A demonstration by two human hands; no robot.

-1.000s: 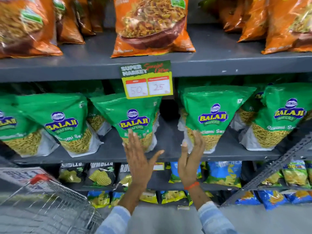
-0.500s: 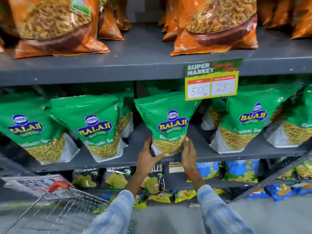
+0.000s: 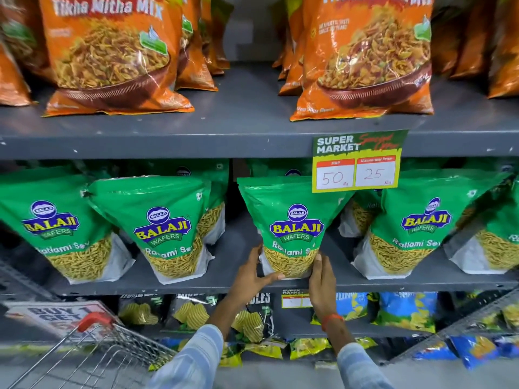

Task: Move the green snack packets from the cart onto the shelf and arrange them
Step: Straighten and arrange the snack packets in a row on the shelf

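Green Balaji Wafers packet (image 3: 292,228), marked Ratlami Sev, stands upright near the front edge of the middle shelf (image 3: 233,284), and I have it by its bottom corners. My left hand (image 3: 250,276) cups the lower left corner, thumb stretched along the bottom edge, fingers (image 3: 257,252) wrapped up the side. My right hand (image 3: 320,284) presses flat against the lower right corner, so the packet is clasped between both palms. An orange band (image 3: 331,318) circles my right wrist, and pale striped sleeves (image 3: 196,357) cover both forearms.

More green packets line the same shelf: 2 to the left (image 3: 165,228), standing apart from mine with a gap of bare shelf between, and others to the right (image 3: 415,228), with further ones behind. A price tag (image 3: 356,161) hangs from the edge of the shelf above, reading 50 and 25, and it overlaps the top right corner of my packet.

On the upper shelf (image 3: 252,136) stand orange Tikha Mitha Mix bags (image 3: 112,54). Below, the lower shelf holds dark chip bags (image 3: 193,313) on the left and blue ones (image 3: 404,310) on the right.

At the near left sits the wire cart (image 3: 92,357) with its red handle (image 3: 92,321); I cannot tell whether anything lies inside it.
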